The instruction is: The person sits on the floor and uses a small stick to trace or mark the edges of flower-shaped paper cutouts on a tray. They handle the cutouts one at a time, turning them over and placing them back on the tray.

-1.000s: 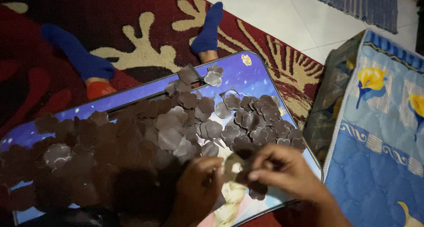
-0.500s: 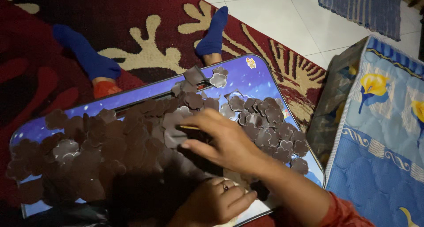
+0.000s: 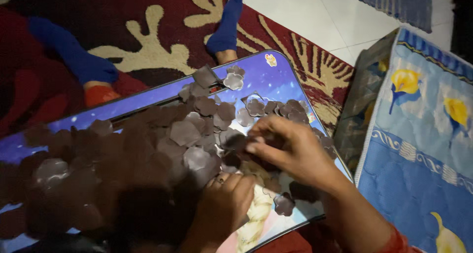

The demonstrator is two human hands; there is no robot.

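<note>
My right hand [image 3: 290, 152] reaches leftward over the heap of brown flower-shaped cutouts [image 3: 197, 130], fingers together, pinching one piece at the fingertips. My left hand [image 3: 224, 206] lies curled on the heap's near edge; I cannot tell if it holds anything. The pieces are too many and overlapped to count. They cover a blue lap table [image 3: 290, 80] whose long axis runs left to right, on a red patterned rug [image 3: 162, 21]. My two blue-socked feet [image 3: 224, 29] point away. White floor tiles [image 3: 305, 11] lie beyond.
</note>
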